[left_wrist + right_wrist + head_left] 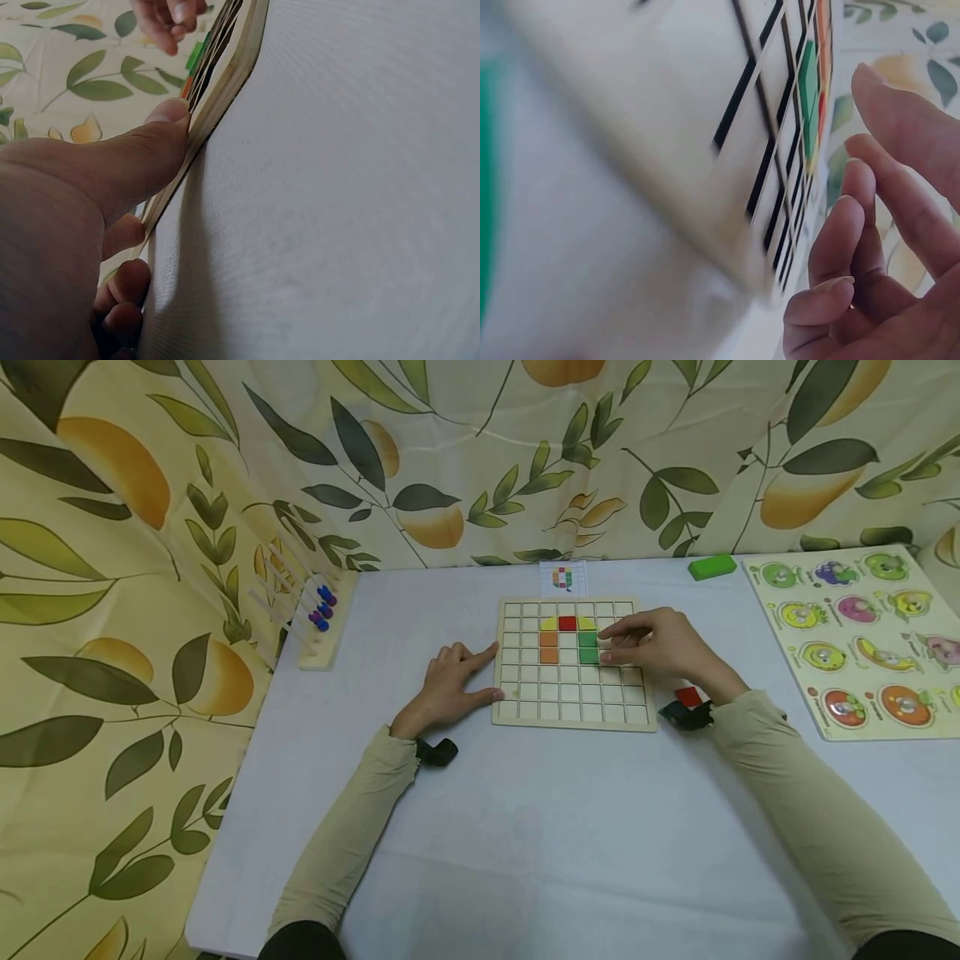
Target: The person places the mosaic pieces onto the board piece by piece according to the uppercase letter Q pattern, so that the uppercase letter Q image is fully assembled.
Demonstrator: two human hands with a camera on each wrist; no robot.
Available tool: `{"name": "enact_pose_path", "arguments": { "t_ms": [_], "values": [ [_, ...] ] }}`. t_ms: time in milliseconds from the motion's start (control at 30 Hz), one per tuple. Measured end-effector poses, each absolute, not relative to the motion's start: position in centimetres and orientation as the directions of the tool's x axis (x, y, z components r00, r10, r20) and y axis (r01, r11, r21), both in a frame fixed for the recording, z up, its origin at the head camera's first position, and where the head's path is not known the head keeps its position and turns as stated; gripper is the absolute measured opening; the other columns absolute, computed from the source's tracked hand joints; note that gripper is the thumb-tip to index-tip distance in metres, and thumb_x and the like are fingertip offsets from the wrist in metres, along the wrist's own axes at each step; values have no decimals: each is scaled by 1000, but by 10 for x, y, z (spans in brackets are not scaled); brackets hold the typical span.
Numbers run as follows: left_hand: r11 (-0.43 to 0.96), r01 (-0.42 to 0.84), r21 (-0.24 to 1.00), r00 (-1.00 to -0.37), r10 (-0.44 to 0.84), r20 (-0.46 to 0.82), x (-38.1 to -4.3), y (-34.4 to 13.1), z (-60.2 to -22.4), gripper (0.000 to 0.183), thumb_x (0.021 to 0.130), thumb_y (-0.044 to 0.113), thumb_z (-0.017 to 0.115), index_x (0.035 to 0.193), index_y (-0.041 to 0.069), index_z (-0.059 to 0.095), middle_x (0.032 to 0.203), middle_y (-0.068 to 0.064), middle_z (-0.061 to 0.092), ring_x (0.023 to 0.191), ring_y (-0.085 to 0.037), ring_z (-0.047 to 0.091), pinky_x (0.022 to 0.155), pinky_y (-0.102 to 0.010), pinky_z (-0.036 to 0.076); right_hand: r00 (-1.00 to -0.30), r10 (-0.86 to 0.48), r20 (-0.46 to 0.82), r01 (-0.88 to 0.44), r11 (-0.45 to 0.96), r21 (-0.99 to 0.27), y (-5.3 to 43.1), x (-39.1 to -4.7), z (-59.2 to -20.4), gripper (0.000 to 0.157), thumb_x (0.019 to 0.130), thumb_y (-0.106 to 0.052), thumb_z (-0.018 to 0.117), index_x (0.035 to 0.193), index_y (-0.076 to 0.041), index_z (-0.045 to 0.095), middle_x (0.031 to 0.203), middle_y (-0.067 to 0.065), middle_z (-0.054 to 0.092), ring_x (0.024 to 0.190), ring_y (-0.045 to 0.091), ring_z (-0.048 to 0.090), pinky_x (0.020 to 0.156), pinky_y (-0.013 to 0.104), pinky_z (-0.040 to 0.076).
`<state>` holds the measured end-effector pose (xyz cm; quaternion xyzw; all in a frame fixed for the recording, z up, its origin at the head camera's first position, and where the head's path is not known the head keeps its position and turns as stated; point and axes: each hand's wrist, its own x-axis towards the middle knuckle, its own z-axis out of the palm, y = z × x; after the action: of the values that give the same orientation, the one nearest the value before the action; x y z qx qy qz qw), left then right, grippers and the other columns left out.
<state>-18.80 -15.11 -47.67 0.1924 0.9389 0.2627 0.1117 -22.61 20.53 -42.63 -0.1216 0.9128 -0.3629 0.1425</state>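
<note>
A wooden grid board (570,702) lies flat on the white table. On it, orange tiles (549,647), yellow corner pieces (550,623), a red tile (567,623) and green tiles (588,647) form an arch. My left hand (453,687) touches the board's left edge with thumb and index finger spread; the left wrist view shows the thumb (150,146) against the rim. Over the board's right side, close to the green tiles, is my right hand (656,643). In the right wrist view a gap separates its thumb (907,124) from the fingers, with nothing visible between them.
A pattern card (562,579) lies behind the board. Red pieces (687,697) sit by my right wrist. A green block (712,567) and a fruit picture board (847,635) are at right, a peg stand with beads (326,631) at left. Patterned cloth hangs behind.
</note>
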Motion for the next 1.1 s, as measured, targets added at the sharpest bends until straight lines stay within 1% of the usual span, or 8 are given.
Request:
{"name": "enact_pose_path", "arguments": {
  "t_ms": [133, 267, 367, 567, 700, 867, 967, 1100],
  "values": [
    [790, 306, 531, -901, 421, -107, -187, -151, -477, 81, 99, 46, 74, 167, 22, 36, 112, -11, 47, 96, -23, 35, 86, -35, 26, -935, -295, -196, -86, 727, -682, 225, -217, -424, 44, 91, -42, 86, 123, -12, 80, 119, 11, 76, 95, 23, 58, 75, 25, 46],
    [789, 303, 535, -902, 419, -107, -187, -151, -477, 81, 99, 45, 75, 166, 22, 37, 112, -11, 48, 96, -23, 35, 86, -35, 27, -931, -290, -223, -69, 739, -670, 243, -207, -424, 45, 91, -41, 85, 125, -12, 80, 124, 13, 75, 95, 23, 57, 73, 25, 47],
    [788, 298, 538, -903, 415, -108, -187, -151, -477, 80, 99, 45, 75, 166, 22, 37, 112, -11, 48, 97, -23, 36, 86, -36, 27, -923, -292, -252, -58, 752, -657, 256, -198, -425, 43, 92, -38, 86, 125, -12, 80, 123, 12, 75, 93, 23, 57, 71, 26, 48],
    [789, 302, 535, -903, 417, -106, -186, -152, -476, 80, 99, 45, 74, 166, 21, 37, 113, -11, 48, 97, -23, 36, 86, -35, 27, -922, -275, -274, -46, 778, -627, 276, -183, -428, 46, 91, -41, 86, 125, -12, 79, 122, 12, 75, 89, 18, 58, 72, 26, 46],
    [788, 300, 538, -904, 415, -104, -186, -152, -475, 80, 99, 44, 75, 166, 20, 38, 112, -11, 48, 96, -22, 36, 86, -35, 27, -924, -287, -253, -65, 769, -636, 285, -174, -428, 43, 90, -39, 87, 122, -11, 80, 112, 10, 76, 83, 13, 57, 70, 25, 46],
    [787, 301, 539, -903, 417, -104, -186, -152, -476, 80, 99, 44, 74, 166, 20, 38, 113, -11, 48, 96, -22, 35, 85, -34, 26, -935, -312, -167, -141, 761, -633, 289, -162, -432, 28, 84, -30, 93, 106, -14, 83, 95, 2, 77, 73, 9, 55, 65, 23, 43],
    [787, 302, 539, -902, 418, -105, -187, -152, -477, 80, 99, 45, 74, 166, 20, 38, 113, -11, 48, 96, -22, 35, 85, -34, 26, -940, -314, -133, -168, 767, -620, 289, -156, -436, 26, 82, -27, 95, 101, -14, 83, 90, -1, 77, 70, 7, 53, 63, 23, 41],
    [785, 305, 539, -902, 420, -102, -187, -151, -476, 80, 99, 44, 75, 166, 20, 38, 113, -11, 48, 96, -22, 35, 85, -34, 26, -945, -304, -118, -175, 777, -604, 287, -150, -438, 29, 79, -27, 96, 101, -13, 83, 90, -1, 77, 71, 5, 52, 63, 22, 40]
  ]
}}
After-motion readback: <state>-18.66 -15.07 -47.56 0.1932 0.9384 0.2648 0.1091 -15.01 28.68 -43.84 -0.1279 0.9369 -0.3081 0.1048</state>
